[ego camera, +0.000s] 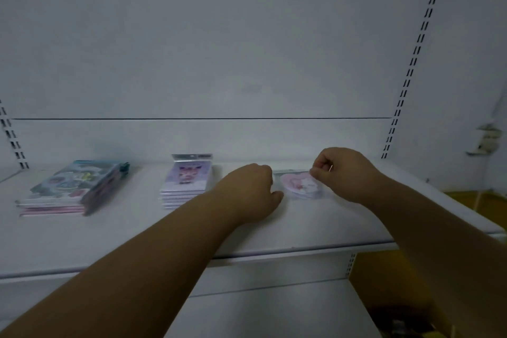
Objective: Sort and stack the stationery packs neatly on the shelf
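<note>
The heart-shaped pack (300,185), right of centre on the shelf (301,228), is being squared up — pinched at its top corner by the right hand (338,170), with the curled left hand (251,189) at its left edge; that grip cannot be told. Next, release is called for — stacks (186,184) lie to the left.

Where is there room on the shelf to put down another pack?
Bare shelf shows between the left stack and the purple stack, and along the front edge. It is crowded by the heart pack, where the left hand and right hand meet.
</note>
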